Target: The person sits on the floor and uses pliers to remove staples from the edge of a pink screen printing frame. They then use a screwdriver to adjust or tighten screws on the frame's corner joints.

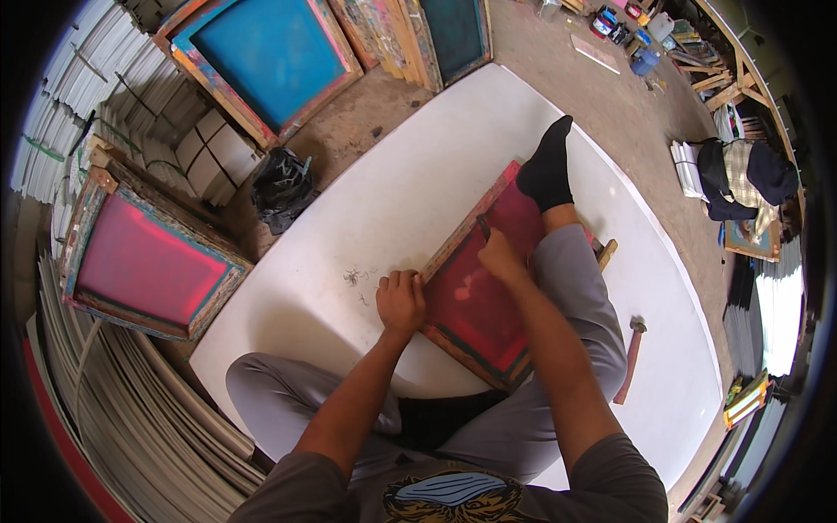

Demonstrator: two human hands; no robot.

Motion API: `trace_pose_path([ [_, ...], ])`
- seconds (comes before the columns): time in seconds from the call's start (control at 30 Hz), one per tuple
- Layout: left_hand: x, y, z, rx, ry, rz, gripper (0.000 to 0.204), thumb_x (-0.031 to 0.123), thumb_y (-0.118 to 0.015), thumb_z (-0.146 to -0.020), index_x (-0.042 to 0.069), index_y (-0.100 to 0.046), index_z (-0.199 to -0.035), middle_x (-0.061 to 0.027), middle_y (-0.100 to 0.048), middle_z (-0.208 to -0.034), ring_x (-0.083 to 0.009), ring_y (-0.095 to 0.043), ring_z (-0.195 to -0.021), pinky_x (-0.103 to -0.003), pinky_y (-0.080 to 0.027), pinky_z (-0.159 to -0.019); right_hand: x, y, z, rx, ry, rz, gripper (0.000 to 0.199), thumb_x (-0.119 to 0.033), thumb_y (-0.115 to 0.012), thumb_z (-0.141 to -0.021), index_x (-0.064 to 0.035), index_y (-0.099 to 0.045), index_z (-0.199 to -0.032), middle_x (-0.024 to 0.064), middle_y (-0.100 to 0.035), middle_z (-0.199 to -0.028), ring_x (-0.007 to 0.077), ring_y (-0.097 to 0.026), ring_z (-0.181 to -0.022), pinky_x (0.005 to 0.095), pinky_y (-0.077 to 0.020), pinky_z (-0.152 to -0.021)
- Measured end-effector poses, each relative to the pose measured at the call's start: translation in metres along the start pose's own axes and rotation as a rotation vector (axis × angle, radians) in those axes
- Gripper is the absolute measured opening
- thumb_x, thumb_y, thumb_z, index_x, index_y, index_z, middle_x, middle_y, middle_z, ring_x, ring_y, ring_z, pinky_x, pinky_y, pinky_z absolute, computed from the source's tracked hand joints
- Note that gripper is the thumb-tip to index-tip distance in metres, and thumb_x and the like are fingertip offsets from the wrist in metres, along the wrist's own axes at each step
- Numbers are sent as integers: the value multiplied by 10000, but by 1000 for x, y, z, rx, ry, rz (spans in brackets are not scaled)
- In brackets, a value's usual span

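In the head view, mid-frame, the right hand (501, 254) wraps a dark tool (484, 228) over the red-meshed frame (475, 301); the left hand (400, 302) curls its fingers together at the left rail (457, 236) (grip unclear). Seemingly, that rail is being worked; next calls for steady bracing.

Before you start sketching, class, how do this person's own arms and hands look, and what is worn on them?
The left sleeve and right sleeve are short and dark grey, leaving both forearms bare. The left hand and right hand are ungloved; no watch or bracelet shows.
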State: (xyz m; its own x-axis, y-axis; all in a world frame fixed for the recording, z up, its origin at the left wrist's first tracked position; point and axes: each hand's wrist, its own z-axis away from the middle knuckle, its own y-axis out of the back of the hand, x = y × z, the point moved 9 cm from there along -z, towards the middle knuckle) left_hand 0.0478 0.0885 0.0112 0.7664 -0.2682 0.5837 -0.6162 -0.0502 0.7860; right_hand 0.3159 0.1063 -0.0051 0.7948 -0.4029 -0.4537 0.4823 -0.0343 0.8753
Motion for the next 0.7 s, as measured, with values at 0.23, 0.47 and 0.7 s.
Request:
trace_pose_path([
  [0.23, -4, -2, 0, -47, 24, 20, 150, 220, -604, -1006, 119, -707, -1050, -102, -674, -1014, -354, -605, -934, -495, -482, -815, -20, 14, 16, -121, -185, 186, 290, -107, -543, -947, -21, -552, -1223, 285, -741, -1028, 466, -725, -1023, 585, -555, -891],
  [0.47, -2, 2, 0, -11, -6, 30, 172, 243, -608, -1007, 117, -724, -1034, -108, -687, -980, -364, -614, -929, -490, -489, -826, -43, 26, 42, -51, -42, 344, 283, -164, -605, -932, -83, -537, -1195, 220, -744, -920, 428, -738, -916, 598, -549, -808],
  [0.7, -54, 1, -18, -109, 419, 632, 325, 353, -603, -1035, 61, -746, -1043, -72, -719, -933, -249, -606, -764, -394, -482, -702, -115, -33, 95, -314, 209, 75, 248, -166, -671, -870, -69, -603, -1088, 215, -740, -929, 427, -726, -890, 549, -547, -804],
])
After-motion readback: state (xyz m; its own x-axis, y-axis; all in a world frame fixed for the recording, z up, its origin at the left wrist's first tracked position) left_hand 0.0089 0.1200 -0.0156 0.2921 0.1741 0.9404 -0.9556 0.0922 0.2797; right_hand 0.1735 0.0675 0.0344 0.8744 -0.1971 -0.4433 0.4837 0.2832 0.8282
